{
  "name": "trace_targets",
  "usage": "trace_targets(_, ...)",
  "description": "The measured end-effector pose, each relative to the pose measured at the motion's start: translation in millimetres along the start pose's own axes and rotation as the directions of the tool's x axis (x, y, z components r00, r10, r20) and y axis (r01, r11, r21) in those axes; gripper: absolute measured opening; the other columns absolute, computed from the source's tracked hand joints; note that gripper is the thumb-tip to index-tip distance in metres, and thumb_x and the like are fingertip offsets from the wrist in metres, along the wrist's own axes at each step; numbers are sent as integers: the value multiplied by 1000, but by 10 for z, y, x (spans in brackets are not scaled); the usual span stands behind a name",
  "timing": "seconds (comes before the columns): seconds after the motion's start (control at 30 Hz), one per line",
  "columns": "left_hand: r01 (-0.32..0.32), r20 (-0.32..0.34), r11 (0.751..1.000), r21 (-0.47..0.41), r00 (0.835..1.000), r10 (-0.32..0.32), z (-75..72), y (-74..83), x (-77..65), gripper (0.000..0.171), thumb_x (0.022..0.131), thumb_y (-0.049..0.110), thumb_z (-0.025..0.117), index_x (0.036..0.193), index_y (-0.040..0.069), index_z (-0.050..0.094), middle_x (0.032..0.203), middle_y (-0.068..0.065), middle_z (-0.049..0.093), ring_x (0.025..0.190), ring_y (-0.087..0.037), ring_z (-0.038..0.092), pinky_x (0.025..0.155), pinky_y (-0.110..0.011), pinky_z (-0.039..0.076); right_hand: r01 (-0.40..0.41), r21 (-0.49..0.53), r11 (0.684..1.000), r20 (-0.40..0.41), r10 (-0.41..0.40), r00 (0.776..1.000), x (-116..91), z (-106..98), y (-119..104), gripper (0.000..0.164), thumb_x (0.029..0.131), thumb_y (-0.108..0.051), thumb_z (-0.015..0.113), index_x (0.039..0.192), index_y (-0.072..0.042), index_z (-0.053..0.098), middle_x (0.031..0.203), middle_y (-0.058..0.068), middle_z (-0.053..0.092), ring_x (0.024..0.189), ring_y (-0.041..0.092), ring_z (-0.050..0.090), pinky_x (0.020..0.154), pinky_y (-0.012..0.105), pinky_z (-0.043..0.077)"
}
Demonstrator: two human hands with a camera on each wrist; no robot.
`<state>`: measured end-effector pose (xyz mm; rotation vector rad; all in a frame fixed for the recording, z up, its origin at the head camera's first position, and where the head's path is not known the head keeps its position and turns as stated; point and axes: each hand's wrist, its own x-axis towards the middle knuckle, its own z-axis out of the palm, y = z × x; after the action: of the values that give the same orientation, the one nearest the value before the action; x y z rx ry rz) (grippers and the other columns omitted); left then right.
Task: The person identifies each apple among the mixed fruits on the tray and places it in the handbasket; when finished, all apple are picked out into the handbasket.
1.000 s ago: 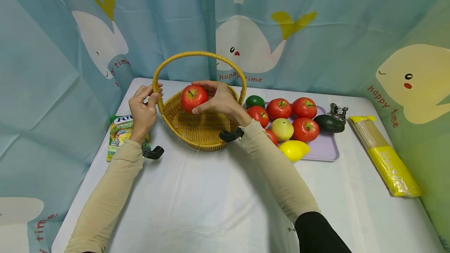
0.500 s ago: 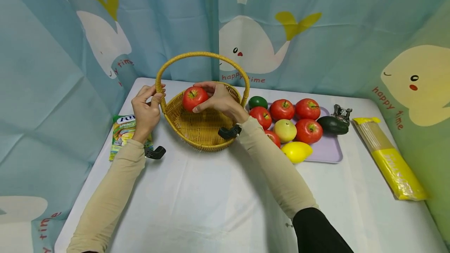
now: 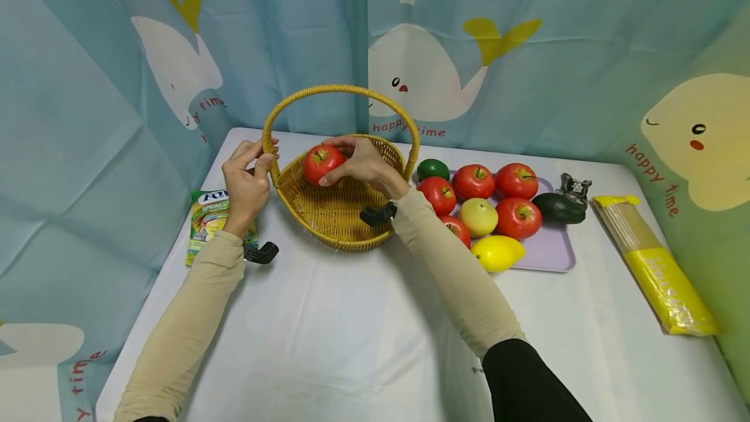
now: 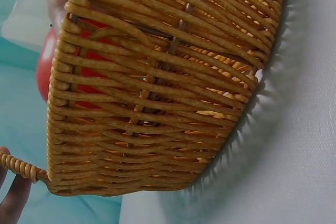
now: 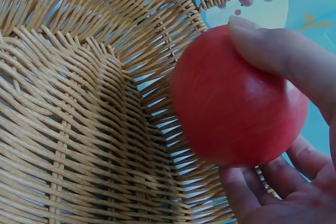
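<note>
Right hand [image 3: 369,163] pinches a red apple [image 3: 319,165] — thumb on one side, fingers around the other. That apple is held at the opening of a woven basket [image 3: 336,217], toward its far left side; part of it shows through the weave in the left wrist view, and whether it touches the basket I cannot tell. Left hand [image 3: 246,181] grips the basket's arched handle [image 3: 342,88] near its left foot, thumb and fingers curled about it. Just outside the left wrist lies a green and yellow packet [image 3: 205,226]. To the right of the basket, a lilac tray [image 3: 556,258] stands near, with five more red apples [image 3: 519,217], a pale round fruit [image 3: 478,217], a yellow lemon-shaped one [image 3: 498,253] and two dark green ones [image 3: 559,208] on it or at its edges. Farther right — a long yellow packet [image 3: 662,272] on the white table [image 3: 351,331].
</note>
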<state>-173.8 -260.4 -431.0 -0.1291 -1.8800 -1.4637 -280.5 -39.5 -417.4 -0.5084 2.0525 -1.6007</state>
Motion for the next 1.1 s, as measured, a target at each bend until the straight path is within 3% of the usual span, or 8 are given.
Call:
trace_targets(0.3, -5, 9, 1000, -6, 1000, 5, -9, -5, -1, 23, 104, 2, 65, 121, -8, 76, 107, -19, 70, 94, -15, 72, 78, -15, 60, -20, -44, 999, 3, 21, 1000, 38, -2, 19, 73, 70, -5, 99, 136, -13, 68, 135, 8, 67, 125, 25, 60, 112, 42, 54)
trace_targets(0.57, -20, 11, 1000, -8, 1000, 20, -11, -25, -9, 23, 104, 3, 65, 121, -7, 76, 107, -24, 70, 94, -8, 71, 77, -15, 60, -15, -139, 990, 37, 20, 999, 49, 16, 31, 77, 66, -7, 101, 135, -12, 67, 135, 9, 66, 124, 26, 61, 110, 40, 55)
trace_targets(0.83, -27, 10, 1000, 8, 1000, 27, -11, -44, -9, 23, 104, 3, 65, 120, -7, 77, 106, -23, 70, 94, -16, 73, 81, -16, 61, 10, -200, 980, 61, 2, 998, 63, 45, 39, 78, 69, -10, 101, 138, -10, 63, 136, 10, 64, 124, 26, 60, 110, 40, 55)
trace_targets(1.1, -27, 11, 1000, -7, 1000, 27, -5, -52, -4, 24, 103, 3, 65, 121, -9, 76, 107, -26, 69, 94, -13, 73, 82, -16, 61, 18, -313, 950, 61, 1, 998, 64, 89, 45, 82, 68, -11, 101, 140, -10, 61, 137, 10, 64, 126, 26, 60, 112, 40, 53)
